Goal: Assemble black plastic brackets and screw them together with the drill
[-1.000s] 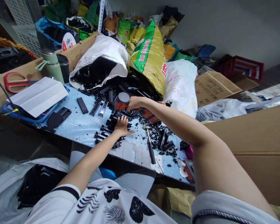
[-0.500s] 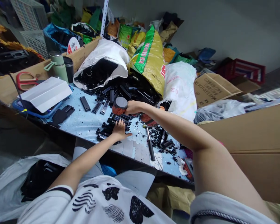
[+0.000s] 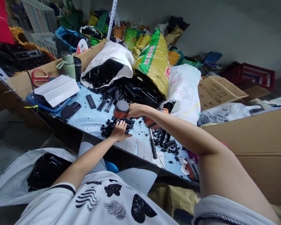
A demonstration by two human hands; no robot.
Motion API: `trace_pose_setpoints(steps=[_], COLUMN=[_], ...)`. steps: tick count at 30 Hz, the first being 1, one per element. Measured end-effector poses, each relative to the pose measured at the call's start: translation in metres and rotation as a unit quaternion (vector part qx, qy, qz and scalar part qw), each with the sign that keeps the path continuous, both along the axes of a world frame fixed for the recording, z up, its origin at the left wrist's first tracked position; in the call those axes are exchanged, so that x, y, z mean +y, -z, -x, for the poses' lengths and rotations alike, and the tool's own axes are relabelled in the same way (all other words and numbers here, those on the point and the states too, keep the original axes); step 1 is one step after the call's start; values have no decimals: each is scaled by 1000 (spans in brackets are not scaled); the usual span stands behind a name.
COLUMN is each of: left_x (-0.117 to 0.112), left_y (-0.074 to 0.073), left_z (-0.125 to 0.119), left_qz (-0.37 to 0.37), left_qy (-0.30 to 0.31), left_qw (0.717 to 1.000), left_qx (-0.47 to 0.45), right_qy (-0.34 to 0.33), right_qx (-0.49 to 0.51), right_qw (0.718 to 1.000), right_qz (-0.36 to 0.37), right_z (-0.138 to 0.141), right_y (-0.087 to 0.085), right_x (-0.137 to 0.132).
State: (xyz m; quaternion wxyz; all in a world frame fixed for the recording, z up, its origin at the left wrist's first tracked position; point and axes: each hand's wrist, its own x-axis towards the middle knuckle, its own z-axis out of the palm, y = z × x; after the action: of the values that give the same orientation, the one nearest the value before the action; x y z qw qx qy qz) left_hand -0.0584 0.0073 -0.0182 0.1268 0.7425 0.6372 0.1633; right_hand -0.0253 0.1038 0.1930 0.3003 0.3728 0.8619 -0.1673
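My right hand [image 3: 134, 110] is closed around the handle of an orange mallet whose round grey-faced head [image 3: 121, 109] hangs just above a row of black plastic parts [image 3: 112, 126]. My left hand [image 3: 119, 130] lies flat with fingers spread on those parts, pressing them onto the light blue table [image 3: 86, 120]. More black strips [image 3: 100, 104] lie behind, spilling from an open white sack [image 3: 107, 67].
A dark rod-shaped tool [image 3: 153, 146] and scattered small black pieces lie right of my hands. A white folded sheet [image 3: 57, 89], red scissors [image 3: 38, 77], a green flask [image 3: 67, 65], a yellow-green bag [image 3: 155, 61] and cardboard boxes [image 3: 255, 147] surround the table. A white bag [image 3: 21, 175] with black parts sits below left.
The mallet head has come down slightly closer to the black parts. My left hand stays on the parts. The view has shifted to the left.
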Motion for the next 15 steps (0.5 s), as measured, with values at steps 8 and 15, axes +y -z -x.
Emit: trace_pose_setpoints(steps=[8,15], left_x=[-1,-2], left_y=[5,-1], left_z=[1,4], left_qz=[12,17], left_qy=[-5,1], left_qw=[1000,1000], left_qx=[-3,-20], right_qy=[-26,-62], right_qx=[-50,-22], right_qw=[998,997], right_qz=[28,-26], right_z=[25,24], right_y=[8,-7], right_x=[-20,-46])
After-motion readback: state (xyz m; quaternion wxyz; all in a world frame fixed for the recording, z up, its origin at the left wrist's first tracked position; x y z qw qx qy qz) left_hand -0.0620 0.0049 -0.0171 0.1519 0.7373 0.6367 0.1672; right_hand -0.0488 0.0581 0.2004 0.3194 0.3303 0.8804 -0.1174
